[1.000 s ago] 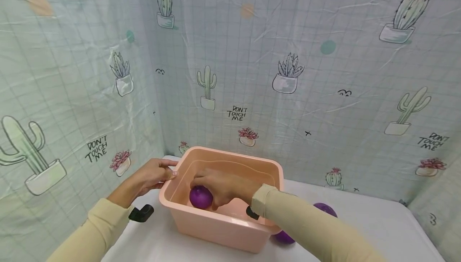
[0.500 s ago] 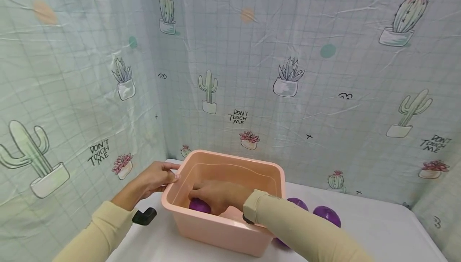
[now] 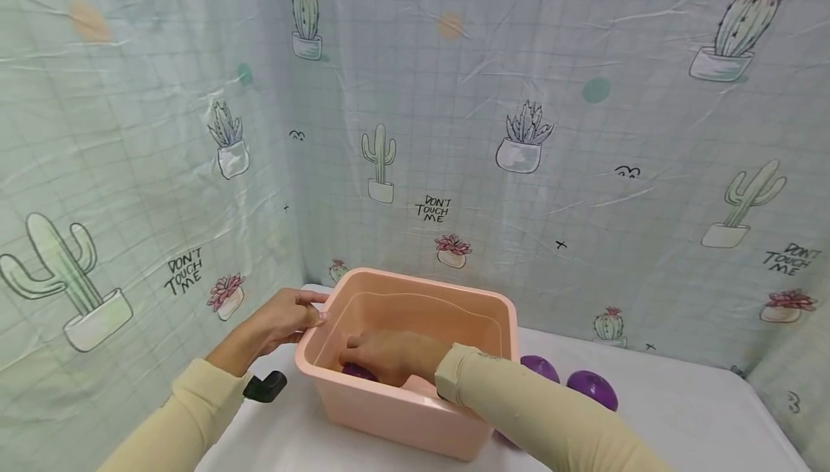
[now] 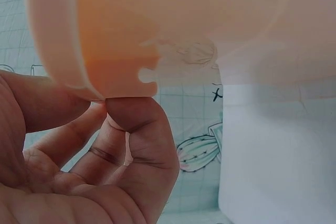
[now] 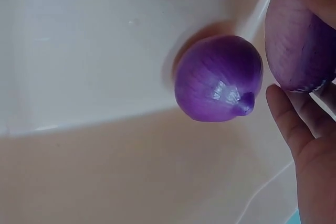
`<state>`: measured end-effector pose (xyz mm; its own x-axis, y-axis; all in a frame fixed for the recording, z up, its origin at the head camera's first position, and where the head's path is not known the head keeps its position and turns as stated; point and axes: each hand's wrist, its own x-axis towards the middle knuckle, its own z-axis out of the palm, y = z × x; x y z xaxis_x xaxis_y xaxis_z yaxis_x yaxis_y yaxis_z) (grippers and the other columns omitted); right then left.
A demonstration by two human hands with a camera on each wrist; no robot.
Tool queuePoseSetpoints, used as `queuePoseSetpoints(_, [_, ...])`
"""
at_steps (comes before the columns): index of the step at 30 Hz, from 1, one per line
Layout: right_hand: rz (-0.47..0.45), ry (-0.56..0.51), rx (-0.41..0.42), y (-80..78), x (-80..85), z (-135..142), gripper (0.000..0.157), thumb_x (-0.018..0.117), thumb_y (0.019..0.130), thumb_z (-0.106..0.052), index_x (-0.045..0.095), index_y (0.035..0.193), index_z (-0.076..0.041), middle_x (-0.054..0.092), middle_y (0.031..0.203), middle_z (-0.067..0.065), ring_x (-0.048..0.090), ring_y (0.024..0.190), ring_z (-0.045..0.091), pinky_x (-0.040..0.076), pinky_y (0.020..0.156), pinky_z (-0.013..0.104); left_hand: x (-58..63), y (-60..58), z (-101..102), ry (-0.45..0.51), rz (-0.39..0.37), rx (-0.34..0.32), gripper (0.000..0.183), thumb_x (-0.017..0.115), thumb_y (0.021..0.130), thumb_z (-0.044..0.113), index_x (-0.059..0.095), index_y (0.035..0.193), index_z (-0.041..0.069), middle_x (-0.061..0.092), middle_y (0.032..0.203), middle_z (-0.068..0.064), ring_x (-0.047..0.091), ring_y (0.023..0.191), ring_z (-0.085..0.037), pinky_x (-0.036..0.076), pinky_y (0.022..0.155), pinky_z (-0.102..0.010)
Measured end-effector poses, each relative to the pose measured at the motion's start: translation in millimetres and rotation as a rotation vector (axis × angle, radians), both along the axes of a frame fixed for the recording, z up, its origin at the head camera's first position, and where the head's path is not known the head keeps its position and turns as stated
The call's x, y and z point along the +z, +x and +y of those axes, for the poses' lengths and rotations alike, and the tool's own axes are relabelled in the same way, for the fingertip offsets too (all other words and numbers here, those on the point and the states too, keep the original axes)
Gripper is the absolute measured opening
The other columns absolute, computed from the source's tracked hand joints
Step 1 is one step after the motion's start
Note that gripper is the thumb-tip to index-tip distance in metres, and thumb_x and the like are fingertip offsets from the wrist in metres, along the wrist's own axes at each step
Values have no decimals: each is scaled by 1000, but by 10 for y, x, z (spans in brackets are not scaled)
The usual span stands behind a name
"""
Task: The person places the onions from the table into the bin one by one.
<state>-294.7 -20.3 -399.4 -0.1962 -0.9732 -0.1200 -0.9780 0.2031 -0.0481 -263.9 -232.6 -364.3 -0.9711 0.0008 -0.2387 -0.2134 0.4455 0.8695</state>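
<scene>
A peach plastic bin [image 3: 402, 411] stands on the white table. My left hand [image 3: 285, 321] pinches the bin's left rim between thumb and fingers; the left wrist view shows the rim's lip [image 4: 123, 80] at the fingertips. Inside the bin, my right hand [image 3: 385, 355] is low near the floor with a purple onion [image 3: 358, 372] under it. In the right wrist view the thumb and fingers hold an onion [image 5: 296, 40]. A second purple onion [image 5: 220, 80] lies on the bin floor close beside it.
Outside the bin on the right lie more purple onions [image 3: 593, 390], one [image 3: 540, 367] partly hidden by the bin and sleeve. Another [image 3: 507, 439] shows below the right forearm. A cactus-print curtain [image 3: 415, 133] hangs behind and at the sides.
My right hand has lowered deeper into the bin with the onion, which is now mostly hidden. The left hand keeps its place on the rim. More of the onions outside has come into view.
</scene>
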Motion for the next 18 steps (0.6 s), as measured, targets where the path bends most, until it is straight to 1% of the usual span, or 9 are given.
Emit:
queuePoseSetpoints(2, [-11, 3, -13, 5, 13, 13, 40, 68, 91, -35, 54, 124, -18, 59, 110, -4, 52, 97, 6, 43, 90, 14, -6, -6, 9, 0, -2, -5, 51, 66, 91, 16, 54, 139, 2, 68, 101, -14, 64, 85, -20, 61, 77, -37])
queuePoseSetpoints(5, [-19, 27, -44, 15, 73, 36, 52, 73, 87, -36, 52, 132, -19, 60, 118, -2, 53, 100, 7, 46, 92, 16, -10, -7, 17, 2, -3, -10, 51, 67, 91, 16, 54, 139, 2, 68, 100, -14, 64, 84, -20, 61, 77, -38])
queuePoseSetpoints(8, [-30, 55, -123, 19, 202, 75, 71, 81, 79, -37, 48, 140, -24, 57, 129, -5, 54, 107, 6, 49, 96, 19, -6, -2, 13, -10, 0, -22, 53, 67, 91, 17, 53, 140, 2, 68, 103, -15, 65, 85, -20, 61, 78, -39])
queuePoseSetpoints(9, [-33, 56, -149, 17, 256, 93, 75, 84, 76, -38, 47, 140, -25, 56, 131, -5, 54, 109, 7, 49, 96, 20, -2, -1, 8, -14, 3, -26, 53, 67, 91, 18, 52, 140, 2, 68, 104, -16, 66, 86, -20, 61, 79, -40])
queuePoseSetpoints(12, [-29, 35, -217, 6, 449, 183, 82, 87, 70, -42, 48, 140, -26, 51, 138, -7, 52, 120, 8, 48, 103, 24, 9, -2, -11, -26, 14, -38, 54, 66, 92, 19, 51, 141, 2, 68, 114, -19, 67, 90, -20, 61, 81, -42])
queuePoseSetpoints(14, [-35, 6, -262, 5, 577, 294, 83, 88, 69, -42, 48, 139, -24, 50, 141, -6, 50, 128, 11, 45, 108, 27, 13, -3, -13, -28, 19, -43, 54, 65, 92, 20, 51, 142, 2, 67, 119, -20, 68, 91, -20, 61, 81, -42])
queuePoseSetpoints(16, [-9, -17, -292, 5, 702, 435, 83, 88, 70, -42, 48, 139, -22, 50, 141, -5, 49, 130, 13, 44, 109, 28, 18, -3, -13, -30, 16, -45, 54, 65, 92, 19, 51, 142, 2, 66, 119, -20, 67, 89, -20, 61, 81, -41])
queuePoseSetpoints(18, [-3, -55, -328, 0, 817, 605, 81, 87, 71, -39, 49, 140, -20, 51, 141, -3, 50, 131, 15, 43, 110, 31, 25, -2, -13, -35, 16, -46, 54, 65, 92, 18, 51, 142, 2, 66, 119, -20, 66, 88, -20, 61, 80, -40])
